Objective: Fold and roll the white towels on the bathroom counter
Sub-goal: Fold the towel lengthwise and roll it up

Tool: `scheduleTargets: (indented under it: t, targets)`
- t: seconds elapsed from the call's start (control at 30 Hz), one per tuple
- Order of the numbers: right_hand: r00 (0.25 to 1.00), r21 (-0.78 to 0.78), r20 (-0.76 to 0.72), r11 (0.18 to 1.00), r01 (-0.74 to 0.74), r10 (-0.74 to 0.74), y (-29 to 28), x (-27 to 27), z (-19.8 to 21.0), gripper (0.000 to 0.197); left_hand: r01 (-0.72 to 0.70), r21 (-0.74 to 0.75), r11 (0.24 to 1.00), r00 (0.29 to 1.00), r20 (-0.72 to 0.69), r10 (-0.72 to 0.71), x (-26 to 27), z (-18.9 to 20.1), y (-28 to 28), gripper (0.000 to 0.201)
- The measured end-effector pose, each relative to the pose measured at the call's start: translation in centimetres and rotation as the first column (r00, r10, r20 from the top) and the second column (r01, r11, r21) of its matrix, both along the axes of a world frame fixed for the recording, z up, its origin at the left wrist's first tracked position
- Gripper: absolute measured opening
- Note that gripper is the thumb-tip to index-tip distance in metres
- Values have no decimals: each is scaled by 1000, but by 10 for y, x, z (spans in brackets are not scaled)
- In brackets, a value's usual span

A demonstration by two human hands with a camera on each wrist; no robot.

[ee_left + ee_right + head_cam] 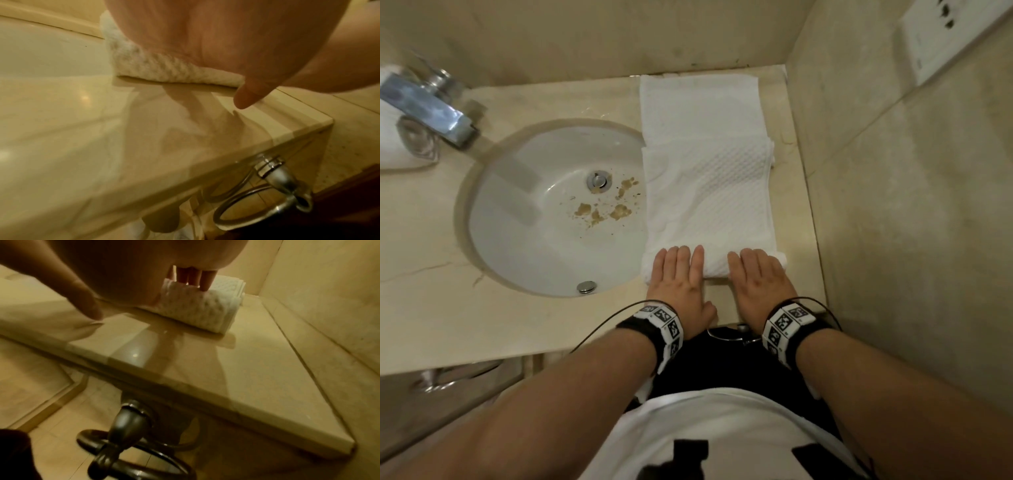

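Counter point(585, 102): towel point(709, 192) rolled end under flat fingers point(681, 255), both hands.

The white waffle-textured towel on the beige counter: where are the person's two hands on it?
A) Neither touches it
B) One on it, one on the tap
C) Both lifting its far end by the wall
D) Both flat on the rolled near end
D: the left hand and right hand lie side by side, fingers straight, on the rolled near end of the white waffle-textured towel, closest to the person.

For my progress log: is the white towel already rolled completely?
No, partly: white towel has a small roll only under both hands, left hand and right hand; the rest lies flat.
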State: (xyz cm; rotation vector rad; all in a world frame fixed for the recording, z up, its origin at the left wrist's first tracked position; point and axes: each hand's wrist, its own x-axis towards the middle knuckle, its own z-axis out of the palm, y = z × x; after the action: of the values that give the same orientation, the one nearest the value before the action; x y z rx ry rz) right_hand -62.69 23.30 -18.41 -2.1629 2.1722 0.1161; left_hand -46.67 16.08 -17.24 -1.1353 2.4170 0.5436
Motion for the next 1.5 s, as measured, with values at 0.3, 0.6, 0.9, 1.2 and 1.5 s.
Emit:
scheduleTargets:
  t: [0.3,0.6,0.9,1.2,1.5]
  targets:
    - [995,220,-16,971,95,-94,-4,4,-10,100,-118,8,993,993,-30,118,-11,-6,-6,106]
    - [999,285,2,957,51,-54,-38,-7,3,85,-173,-42,984,983,-73,170,-19,-11,-18,94]
    - [1000,415,-14,910,-12,20,-75,-25,16,85,-110,-109,988,991,-91,101,-20,-7,-42,66]
    - [998,241,-59,970,15,0,-88,-26,5,67,-97,-180,979,994,-71,85,-28,-10,-53,57]
    - [995,308,-45,946,101,-92,-60,-16,9,49,-59,-241,969,991,-131,28,-23,-12,-32,43]
